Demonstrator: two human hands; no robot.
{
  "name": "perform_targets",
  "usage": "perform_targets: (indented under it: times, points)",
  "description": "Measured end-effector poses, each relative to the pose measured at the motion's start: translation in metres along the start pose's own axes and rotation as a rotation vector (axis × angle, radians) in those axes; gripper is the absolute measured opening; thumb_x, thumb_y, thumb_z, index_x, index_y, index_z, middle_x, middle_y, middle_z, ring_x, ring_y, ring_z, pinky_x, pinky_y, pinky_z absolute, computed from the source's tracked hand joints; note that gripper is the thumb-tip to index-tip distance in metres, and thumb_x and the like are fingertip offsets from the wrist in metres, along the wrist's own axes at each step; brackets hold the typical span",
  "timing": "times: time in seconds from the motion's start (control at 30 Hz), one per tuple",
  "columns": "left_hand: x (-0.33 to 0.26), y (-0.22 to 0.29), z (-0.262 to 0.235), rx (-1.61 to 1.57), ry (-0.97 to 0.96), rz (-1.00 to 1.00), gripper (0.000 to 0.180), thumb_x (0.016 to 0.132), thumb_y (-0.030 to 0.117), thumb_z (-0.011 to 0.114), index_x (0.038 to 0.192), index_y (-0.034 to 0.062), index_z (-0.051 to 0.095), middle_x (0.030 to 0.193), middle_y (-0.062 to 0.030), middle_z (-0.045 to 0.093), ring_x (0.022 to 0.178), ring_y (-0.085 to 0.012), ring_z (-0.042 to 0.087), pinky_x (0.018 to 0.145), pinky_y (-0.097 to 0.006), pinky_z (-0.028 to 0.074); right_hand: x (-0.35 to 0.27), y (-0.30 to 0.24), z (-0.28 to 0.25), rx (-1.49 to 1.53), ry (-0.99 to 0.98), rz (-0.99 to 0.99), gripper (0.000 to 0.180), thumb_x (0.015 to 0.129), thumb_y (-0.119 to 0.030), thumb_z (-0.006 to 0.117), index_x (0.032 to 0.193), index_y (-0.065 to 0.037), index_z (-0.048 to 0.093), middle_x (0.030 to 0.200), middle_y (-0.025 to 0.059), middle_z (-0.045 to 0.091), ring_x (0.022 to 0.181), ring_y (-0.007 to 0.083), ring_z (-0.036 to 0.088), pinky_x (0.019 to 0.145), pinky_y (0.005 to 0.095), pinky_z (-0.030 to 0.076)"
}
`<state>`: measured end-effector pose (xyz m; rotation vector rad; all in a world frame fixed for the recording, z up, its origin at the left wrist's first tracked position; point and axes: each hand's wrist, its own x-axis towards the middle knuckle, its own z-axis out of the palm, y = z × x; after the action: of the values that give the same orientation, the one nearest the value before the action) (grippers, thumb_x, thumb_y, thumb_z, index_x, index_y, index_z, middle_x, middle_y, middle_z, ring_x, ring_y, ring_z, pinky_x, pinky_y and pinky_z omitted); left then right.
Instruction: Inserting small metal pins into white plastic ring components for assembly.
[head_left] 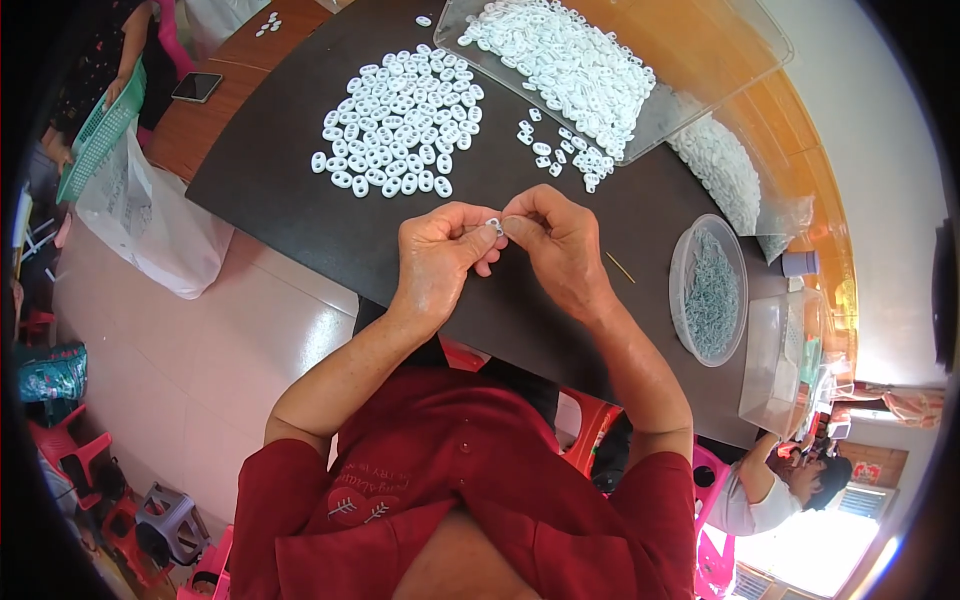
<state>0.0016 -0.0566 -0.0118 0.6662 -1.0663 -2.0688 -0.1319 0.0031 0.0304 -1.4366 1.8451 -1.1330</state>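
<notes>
My left hand (440,248) pinches a small white plastic piece with holes (494,227) between thumb and fingers, above the dark table's near edge. Thumb and forefinger of my right hand (562,250) are closed together at the piece's right side; whatever they grip is too small to tell. Beyond my hands, many white oval two-hole pieces (400,125) lie spread in one layer. A loose cluster of small white pieces (592,168) lies beside a clear tray (715,70) heaped with more. A round clear tub (680,318) of small grey-blue metal parts stands to the right.
A thin yellow stick (620,267) lies by my right wrist. A bag of white pieces (722,172), a purple cup (800,263) and a clear box (772,352) line the right side. Other people are at the far left, with a green basket (108,135), and lower right.
</notes>
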Motion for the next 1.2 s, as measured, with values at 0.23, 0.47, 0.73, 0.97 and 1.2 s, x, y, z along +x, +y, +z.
perform_targets:
  times: [0.23, 0.47, 0.73, 0.97, 1.2]
  points:
    - [-0.002, 0.0, 0.0, 0.007, 0.045, 0.032, 0.011, 0.085, -0.001, 0.058, 0.094, -0.0068, 0.062, 0.079, -0.01, 0.064, 0.064, -0.0111, 0.057, 0.055, -0.022, 0.047, -0.002, 0.005, 0.011, -0.279, 0.115, -0.271, 0.001, 0.083, 0.001, 0.055, 0.083, 0.001, 0.055, 0.074, 0.0043, 0.056, 0.069, 0.0097, 0.055, 0.062, 0.0248, 0.045]
    - [-0.001, 0.001, -0.001, -0.015, 0.038, 0.037, 0.013, 0.088, 0.003, 0.057, 0.097, -0.0052, 0.061, 0.08, -0.0075, 0.063, 0.067, -0.0083, 0.057, 0.058, -0.02, 0.046, 0.031, 0.018, -0.029, -0.21, 0.24, -0.099, 0.009, 0.079, -0.005, 0.061, 0.085, 0.001, 0.065, 0.076, 0.0095, 0.061, 0.075, 0.0172, 0.058, 0.069, 0.0276, 0.046]
    - [-0.001, 0.001, 0.001, 0.018, 0.014, 0.041, 0.015, 0.089, 0.006, 0.057, 0.098, -0.0039, 0.061, 0.081, -0.007, 0.064, 0.068, -0.0071, 0.057, 0.059, -0.019, 0.046, 0.083, 0.058, -0.043, -0.806, 0.225, -0.275, 0.013, 0.071, -0.01, 0.063, 0.082, -0.004, 0.066, 0.071, 0.0153, 0.058, 0.074, 0.0328, 0.055, 0.066, 0.042, 0.044]
    - [-0.002, -0.001, -0.001, 0.02, 0.013, 0.048, 0.014, 0.089, 0.006, 0.057, 0.098, -0.0034, 0.061, 0.081, -0.0063, 0.064, 0.068, -0.0068, 0.057, 0.059, -0.019, 0.046, 0.088, 0.057, -0.037, -0.773, 0.165, -0.314, 0.007, 0.072, -0.008, 0.062, 0.073, -0.001, 0.06, 0.071, 0.0165, 0.059, 0.072, 0.0341, 0.056, 0.064, 0.0424, 0.044]
    - [-0.001, 0.0, -0.003, -0.001, 0.019, 0.067, 0.014, 0.089, 0.007, 0.058, 0.096, -0.0045, 0.061, 0.082, -0.0098, 0.064, 0.068, -0.0106, 0.058, 0.06, -0.022, 0.048, 0.049, 0.016, -0.028, -0.202, 0.104, -0.036, 0.009, 0.077, -0.008, 0.066, 0.079, -0.001, 0.061, 0.065, -0.0002, 0.054, 0.06, 0.0078, 0.048, 0.054, 0.024, 0.039]
